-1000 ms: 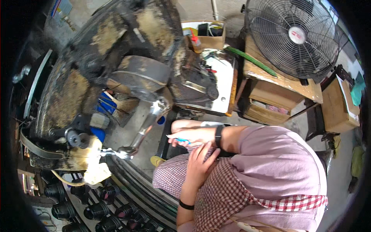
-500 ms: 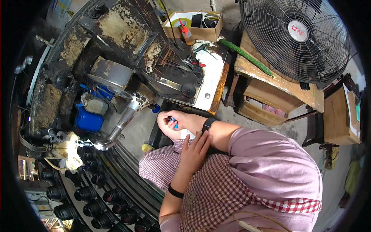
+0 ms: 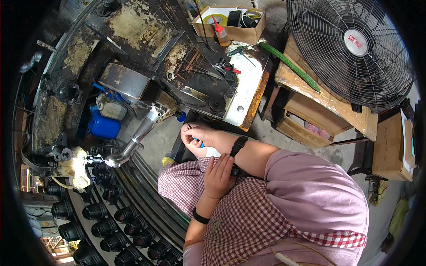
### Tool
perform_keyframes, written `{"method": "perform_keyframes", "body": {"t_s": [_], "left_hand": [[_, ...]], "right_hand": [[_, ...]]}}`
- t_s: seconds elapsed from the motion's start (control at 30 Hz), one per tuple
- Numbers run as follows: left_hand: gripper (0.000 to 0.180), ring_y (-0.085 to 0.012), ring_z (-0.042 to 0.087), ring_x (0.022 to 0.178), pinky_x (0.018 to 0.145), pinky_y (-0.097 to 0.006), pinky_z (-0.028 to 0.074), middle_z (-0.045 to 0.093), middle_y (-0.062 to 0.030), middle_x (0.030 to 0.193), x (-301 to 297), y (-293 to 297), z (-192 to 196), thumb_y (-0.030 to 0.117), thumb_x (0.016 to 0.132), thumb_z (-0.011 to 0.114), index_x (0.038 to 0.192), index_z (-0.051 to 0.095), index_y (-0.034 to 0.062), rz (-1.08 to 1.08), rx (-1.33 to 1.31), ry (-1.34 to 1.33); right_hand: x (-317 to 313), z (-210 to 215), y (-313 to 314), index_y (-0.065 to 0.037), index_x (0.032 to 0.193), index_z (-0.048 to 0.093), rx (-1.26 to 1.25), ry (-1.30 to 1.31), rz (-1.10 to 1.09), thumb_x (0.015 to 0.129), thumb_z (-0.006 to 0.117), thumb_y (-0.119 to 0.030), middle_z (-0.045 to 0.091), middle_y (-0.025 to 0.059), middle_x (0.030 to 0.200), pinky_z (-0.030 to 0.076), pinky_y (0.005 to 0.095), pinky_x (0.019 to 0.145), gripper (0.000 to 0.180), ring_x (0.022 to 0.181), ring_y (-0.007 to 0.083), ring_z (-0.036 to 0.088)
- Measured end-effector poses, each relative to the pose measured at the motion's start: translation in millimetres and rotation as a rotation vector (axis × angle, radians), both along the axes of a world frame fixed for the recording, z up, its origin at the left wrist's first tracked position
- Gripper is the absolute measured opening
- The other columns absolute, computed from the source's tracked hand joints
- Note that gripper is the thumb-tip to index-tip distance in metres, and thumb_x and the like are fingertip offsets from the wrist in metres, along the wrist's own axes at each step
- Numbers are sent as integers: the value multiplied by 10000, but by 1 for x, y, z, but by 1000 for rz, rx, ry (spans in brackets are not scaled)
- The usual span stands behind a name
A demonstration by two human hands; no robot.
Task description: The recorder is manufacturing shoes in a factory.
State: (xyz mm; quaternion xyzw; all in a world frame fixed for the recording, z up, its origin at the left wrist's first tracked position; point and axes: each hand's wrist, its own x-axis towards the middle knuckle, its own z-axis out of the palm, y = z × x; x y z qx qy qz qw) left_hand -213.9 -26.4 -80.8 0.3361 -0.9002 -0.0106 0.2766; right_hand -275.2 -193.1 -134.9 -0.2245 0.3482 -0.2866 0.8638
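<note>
My right hand (image 3: 198,134) is closed around a slim blue and black handle-like thing (image 3: 196,141); most of it is hidden by the fingers, so its kind does not show. That hand rests over my bent leg. A black strap (image 3: 238,146) circles my right forearm. Against it lie the fingertips of my left hand (image 3: 219,176), the fingers stretched out and the thumb side hidden. Another black band (image 3: 201,217) sits on my left wrist. Under both arms is the red-and-white checked apron (image 3: 239,213).
A grimy machine (image 3: 133,84) stands ahead, its white ledge (image 3: 248,88) holding pliers, a hex driver and a red-tipped bottle (image 3: 220,33). At right, a large fan (image 3: 355,42) and a cucumber (image 3: 290,66) are on a cardboard-topped table. Black cup-shaped parts (image 3: 111,241) line the lower left, near a lit lamp (image 3: 80,170).
The view has shifted slightly. My right hand has turned a little, covering more of the blue thing. The strap on my right forearm lies more slanted, my left fingertips still by it.
</note>
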Motion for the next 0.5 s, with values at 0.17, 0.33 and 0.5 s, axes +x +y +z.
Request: {"method": "perform_keyframes", "body": {"t_s": [0.17, 0.33, 0.5], "left_hand": [[444, -228, 592, 1125, 1052, -462, 313, 609, -117, 1197, 7, -1, 1, 177, 783, 565, 1198, 548, 18, 87, -70, 14], [426, -205, 583, 1141, 1067, -461, 273, 614, -69, 1210, 18, -9, 5, 224, 831, 516, 1233, 546, 84, 130, -132, -38], [420, -199, 586, 1139, 1066, -461, 269, 619, -73, 1208, 25, -6, 11, 214, 821, 514, 1219, 558, 87, 174, -137, -56]], "right_hand": [[7, 9, -12, -33, 778, 548, 140, -214, 141, 921, 566, -320, 541, 84, 746, 250, 182, 334, 321, 456, 53, 347], [20, 32, -15, -27, 783, 545, 321, -353, 195, 924, 559, -280, 536, 66, 735, 251, 160, 343, 290, 459, 45, 357], [29, 28, -11, -30, 767, 530, 392, -336, 210, 923, 557, -251, 535, 67, 714, 237, 168, 335, 271, 454, 69, 338]]}}
